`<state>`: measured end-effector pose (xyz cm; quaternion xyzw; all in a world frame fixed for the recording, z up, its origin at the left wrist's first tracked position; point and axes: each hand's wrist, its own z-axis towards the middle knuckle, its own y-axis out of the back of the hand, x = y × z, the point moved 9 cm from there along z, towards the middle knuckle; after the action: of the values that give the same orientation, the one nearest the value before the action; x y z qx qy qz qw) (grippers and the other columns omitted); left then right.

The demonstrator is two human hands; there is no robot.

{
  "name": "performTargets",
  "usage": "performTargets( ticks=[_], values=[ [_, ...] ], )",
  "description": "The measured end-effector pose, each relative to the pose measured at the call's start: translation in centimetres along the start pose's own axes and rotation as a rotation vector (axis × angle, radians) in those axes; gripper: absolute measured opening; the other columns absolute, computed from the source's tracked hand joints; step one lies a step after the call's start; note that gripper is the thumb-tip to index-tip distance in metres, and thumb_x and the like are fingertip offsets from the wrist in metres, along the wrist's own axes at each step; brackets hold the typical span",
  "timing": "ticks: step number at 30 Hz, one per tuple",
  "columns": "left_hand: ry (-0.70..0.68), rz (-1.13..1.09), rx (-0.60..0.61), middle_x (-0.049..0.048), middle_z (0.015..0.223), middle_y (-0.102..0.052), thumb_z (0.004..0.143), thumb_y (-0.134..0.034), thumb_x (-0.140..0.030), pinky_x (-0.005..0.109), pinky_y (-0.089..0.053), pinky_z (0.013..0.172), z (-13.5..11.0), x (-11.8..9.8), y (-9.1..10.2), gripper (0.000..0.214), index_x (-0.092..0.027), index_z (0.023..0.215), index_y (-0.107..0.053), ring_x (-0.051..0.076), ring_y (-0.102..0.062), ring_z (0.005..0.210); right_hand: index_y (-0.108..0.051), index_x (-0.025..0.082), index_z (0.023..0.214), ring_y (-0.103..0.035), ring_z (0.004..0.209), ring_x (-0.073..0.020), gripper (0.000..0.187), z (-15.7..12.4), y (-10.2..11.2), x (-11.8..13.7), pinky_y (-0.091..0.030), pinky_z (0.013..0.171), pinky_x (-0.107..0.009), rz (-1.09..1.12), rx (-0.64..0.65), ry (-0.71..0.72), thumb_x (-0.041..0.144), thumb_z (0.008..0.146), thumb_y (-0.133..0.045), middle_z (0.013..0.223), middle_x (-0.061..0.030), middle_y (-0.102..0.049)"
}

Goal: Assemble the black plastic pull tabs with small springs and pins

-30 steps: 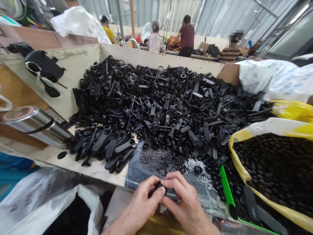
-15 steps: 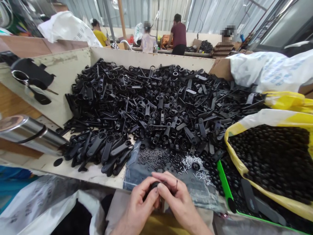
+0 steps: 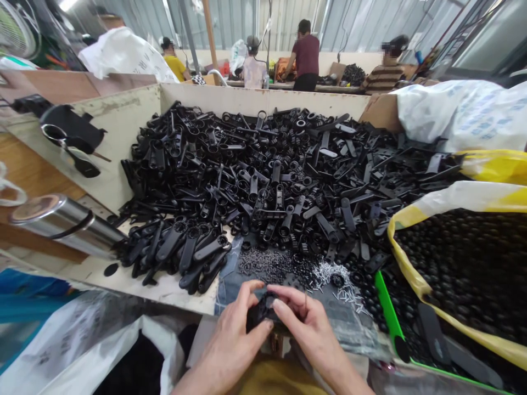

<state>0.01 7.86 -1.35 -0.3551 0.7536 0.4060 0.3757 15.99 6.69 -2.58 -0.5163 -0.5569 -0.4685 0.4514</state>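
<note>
Both my hands meet at the near edge of the bench over a dark cloth [image 3: 230,285]. My left hand [image 3: 241,329] and my right hand [image 3: 307,323] pinch the same small black plastic part [image 3: 260,312] between thumbs and fingertips. Just beyond them lie a patch of small black springs [image 3: 267,264] and a scatter of short silver pins [image 3: 333,274]. A big heap of black plastic handle pieces [image 3: 263,181] fills the bench behind.
A yellow bag of small black round parts [image 3: 461,258] stands at the right, with a green tray [image 3: 387,312] in front of it. A steel flask [image 3: 61,222] lies at the left. White bags sit at the lower left. Several people work at a far table.
My hands have moved slightly forward over the cloth and turned the small black part between the fingers. The view shifted a little.
</note>
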Motion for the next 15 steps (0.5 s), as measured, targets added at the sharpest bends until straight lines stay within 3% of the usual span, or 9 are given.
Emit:
performTargets(
  ticks=[3,5,7,10,15],
  values=[
    [0.165,-0.183,0.149,0.0135,0.138,-0.066,0.082,-0.072,-0.036,0.043,-0.044,0.107,-0.3,1.9,-1.4,0.06,-0.022,0.139,-0.059,0.034,-0.056,0.131,-0.079,0.022,0.122,-0.064,0.081,-0.0212,0.044,0.2,0.2,1.0,-0.053,0.075,-0.034,-0.066,0.03,0.039,0.055,0.098,-0.063,0.091,-0.006,-0.072],
    [0.216,-0.319,0.236,0.0135,0.121,-0.071,0.081,-0.075,-0.043,0.039,-0.05,0.093,-0.6,1.9,-2.3,0.072,-0.019,0.145,-0.053,0.029,-0.065,0.108,-0.08,0.024,0.12,-0.064,0.083,-0.0203,0.037,0.2,0.2,2.1,-0.052,0.076,-0.032,-0.139,0.041,0.11,0.05,0.101,-0.061,0.092,-0.005,-0.07],
    [0.235,-0.42,0.294,0.0064,0.093,-0.07,0.08,-0.075,-0.048,0.032,-0.048,0.073,-1.0,1.3,-2.9,0.08,-0.015,0.147,-0.049,0.02,-0.062,0.076,-0.079,0.026,0.121,-0.063,0.081,-0.0188,0.033,0.2,0.1,2.9,-0.051,0.074,-0.03,-0.2,0.046,0.167,0.044,0.103,-0.058,0.089,-0.0034,-0.067],
    [0.239,-0.456,0.319,-0.0026,0.076,-0.061,0.081,-0.071,-0.055,0.026,-0.035,0.059,-1.3,0.6,-3.2,0.089,-0.01,0.151,-0.041,0.012,-0.048,0.058,-0.077,0.027,0.125,-0.063,0.079,-0.0174,0.032,0.0,-0.2,3.3,-0.051,0.072,-0.027,-0.25,0.067,0.209,0.038,0.105,-0.055,0.088,-0.0023,-0.064],
    [0.303,-0.515,0.323,-0.0057,0.066,-0.059,0.078,-0.072,-0.058,0.025,-0.029,0.059,-1.7,1.0,-3.5,0.113,-0.001,0.16,-0.018,0.01,-0.042,0.056,-0.075,0.027,0.128,-0.064,0.086,-0.0176,0.032,-0.2,-0.7,3.2,-0.052,0.071,-0.027,-0.27,0.133,0.236,0.036,0.106,-0.053,0.101,-0.0047,-0.066]
  ],
)
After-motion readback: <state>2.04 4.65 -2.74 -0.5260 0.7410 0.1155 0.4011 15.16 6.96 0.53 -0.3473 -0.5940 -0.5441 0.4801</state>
